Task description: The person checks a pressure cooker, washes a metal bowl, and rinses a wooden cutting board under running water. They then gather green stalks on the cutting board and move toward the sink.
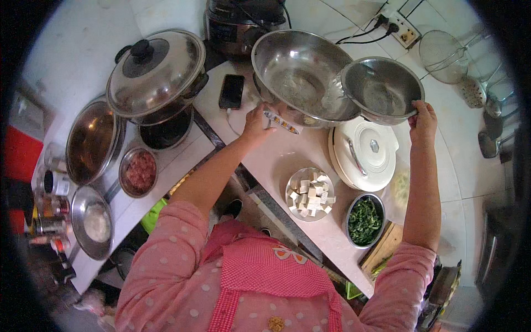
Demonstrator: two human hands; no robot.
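My left hand [258, 123] grips the near side of a large stainless steel basin [286, 97], beside its patterned handle [281, 121]. With its fingers on the right rim, my right hand [423, 118] holds a smaller stainless steel bowl [383, 89] tilted over the basin's edge. Clear water [334, 93] runs from the bowl's lip into the basin. Just below them is a round white lidded appliance [369, 153] with a metal handle. Nearer me are a plate of white tofu cubes [313, 197] and a metal bowl of chopped leafy greens [365, 222].
A lidded steel wok [155, 79] sits on the left counter, near a bowl of minced meat [141, 172], a steel basin [92, 143] and another bowl [91, 224]. A phone [231, 91] lies behind my left hand. Utensils [473, 91] hang at right, above a wooden board [381, 247].
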